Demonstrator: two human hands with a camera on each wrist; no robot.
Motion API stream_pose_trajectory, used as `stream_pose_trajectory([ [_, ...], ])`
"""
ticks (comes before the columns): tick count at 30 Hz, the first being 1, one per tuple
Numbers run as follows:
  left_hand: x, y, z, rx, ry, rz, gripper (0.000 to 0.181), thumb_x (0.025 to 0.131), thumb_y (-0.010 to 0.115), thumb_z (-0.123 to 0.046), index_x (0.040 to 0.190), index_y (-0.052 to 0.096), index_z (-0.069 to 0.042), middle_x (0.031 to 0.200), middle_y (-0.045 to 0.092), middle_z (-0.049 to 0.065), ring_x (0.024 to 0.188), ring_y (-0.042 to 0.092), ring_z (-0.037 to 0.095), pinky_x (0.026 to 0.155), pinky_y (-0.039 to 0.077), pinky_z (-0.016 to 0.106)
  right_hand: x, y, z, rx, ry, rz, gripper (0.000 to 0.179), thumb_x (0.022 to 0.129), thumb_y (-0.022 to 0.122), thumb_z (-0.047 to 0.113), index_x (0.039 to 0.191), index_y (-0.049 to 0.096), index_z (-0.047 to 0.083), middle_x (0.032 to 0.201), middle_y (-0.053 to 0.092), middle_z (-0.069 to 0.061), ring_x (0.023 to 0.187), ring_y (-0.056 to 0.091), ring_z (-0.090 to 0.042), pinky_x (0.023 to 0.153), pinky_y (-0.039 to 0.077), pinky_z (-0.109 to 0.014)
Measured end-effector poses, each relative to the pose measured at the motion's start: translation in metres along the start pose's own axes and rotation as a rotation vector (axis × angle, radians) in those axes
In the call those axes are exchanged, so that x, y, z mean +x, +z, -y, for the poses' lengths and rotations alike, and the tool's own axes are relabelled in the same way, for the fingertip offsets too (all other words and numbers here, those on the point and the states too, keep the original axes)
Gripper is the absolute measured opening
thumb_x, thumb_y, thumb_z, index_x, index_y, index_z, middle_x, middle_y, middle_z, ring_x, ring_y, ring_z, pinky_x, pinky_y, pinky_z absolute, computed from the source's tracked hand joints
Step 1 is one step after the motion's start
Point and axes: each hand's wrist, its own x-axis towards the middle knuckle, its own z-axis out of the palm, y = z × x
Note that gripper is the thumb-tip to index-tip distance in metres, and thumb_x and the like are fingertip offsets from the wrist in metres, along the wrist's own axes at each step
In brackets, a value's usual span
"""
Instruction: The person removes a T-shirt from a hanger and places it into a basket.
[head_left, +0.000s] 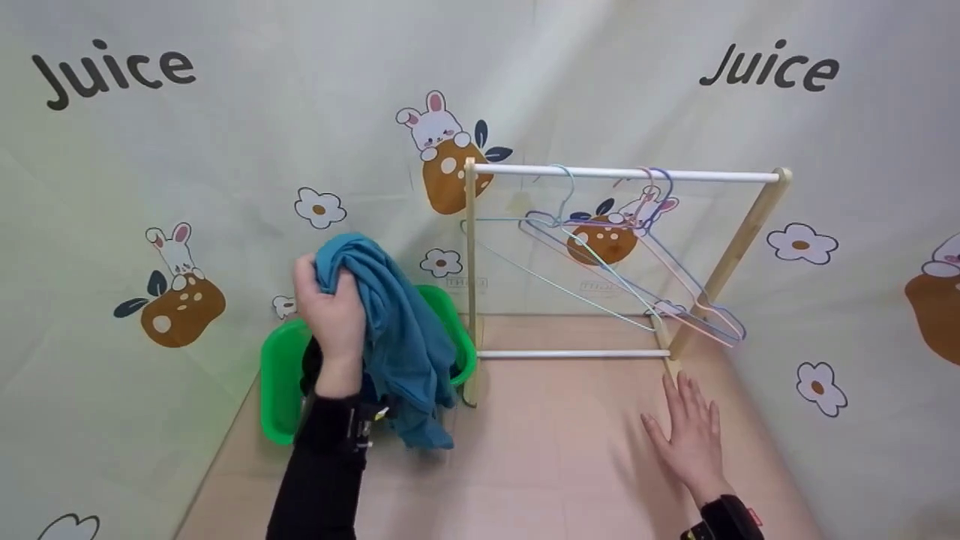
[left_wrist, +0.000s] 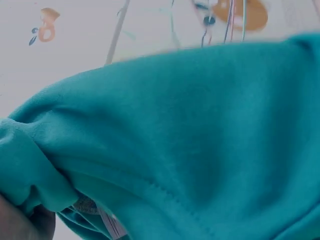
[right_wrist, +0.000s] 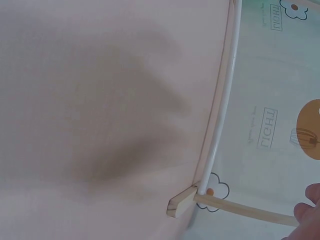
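Observation:
My left hand [head_left: 330, 315] grips a bunched teal garment [head_left: 397, 337] and holds it up over a green basket [head_left: 281, 382]. The cloth hangs down across the basket's right side, and stitched seams show in the left wrist view, where the teal fabric [left_wrist: 190, 125] fills most of the picture. Dark cloth in the basket is mostly hidden behind the hand and garment. With fingers spread, my right hand [head_left: 690, 439] hovers over the table near the right foot of a clothes rack and holds nothing. Only some fingertips [right_wrist: 312, 200] show in the right wrist view.
The small wooden rack has a white top rail [head_left: 622, 173] and a white lower bar [head_left: 574, 353]. From the rail hang a light green hanger [head_left: 559, 221], a pink hanger [head_left: 679, 289] and a blue hanger [head_left: 694, 281]. A printed curtain [head_left: 600, 90] surrounds the table [head_left: 517, 465].

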Motion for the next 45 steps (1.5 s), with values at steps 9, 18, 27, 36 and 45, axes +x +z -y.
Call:
stream_pose_trajectory([
  [9,0.043,-0.016,-0.011,0.036,0.056,-0.095,0.005,0.097,0.058,-0.003,0.096,0.053,-0.003,0.082,0.041,-0.006,0.084,0.049,0.011,0.073,0.032,0.024,-0.003,0.008,0.000,-0.004,-0.005,0.034,0.075,0.088,0.069,0.033,0.148,0.039,-0.001,0.154,0.029,-0.028,0.141,0.021,-0.049,0.108,0.009,-0.070],
  [18,0.046,-0.029,0.023,0.270,0.105,-0.041,0.020,0.095,0.059,-0.006,0.111,0.052,0.003,0.094,0.057,0.008,0.084,0.053,0.021,0.074,0.038,0.029,-0.005,0.016,-0.002,-0.008,0.000,0.055,0.075,0.089,0.069,0.035,0.148,0.039,0.000,0.153,0.029,-0.029,0.141,0.021,-0.049,0.109,0.008,-0.069],
  [27,0.011,-0.043,0.102,0.578,0.244,0.317,0.031,0.087,0.063,0.003,0.116,0.068,-0.004,0.115,0.067,0.018,0.107,0.060,0.038,0.091,0.047,0.053,-0.010,0.019,-0.002,-0.005,-0.005,0.062,0.073,0.089,0.069,0.034,0.147,0.040,0.000,0.152,0.032,-0.030,0.139,0.025,-0.050,0.107,0.012,-0.071],
  [36,-0.043,-0.053,0.144,0.969,0.030,0.889,0.027,0.092,0.064,-0.012,0.118,0.067,-0.006,0.121,0.063,0.020,0.109,0.058,0.043,0.081,0.049,0.059,-0.012,0.021,0.000,-0.012,0.017,0.097,0.073,0.091,0.068,0.036,0.148,0.040,-0.001,0.153,0.029,-0.030,0.140,0.024,-0.049,0.108,0.010,-0.071],
  [45,-0.064,-0.058,0.148,1.120,-0.215,1.173,0.067,0.103,0.042,-0.051,0.148,0.043,-0.002,0.155,0.027,0.028,0.142,0.019,0.050,0.109,0.017,0.069,-0.011,0.023,0.003,0.001,0.011,0.100,0.073,0.091,0.067,0.036,0.148,0.041,-0.002,0.153,0.030,-0.030,0.139,0.026,-0.049,0.109,0.009,-0.070],
])
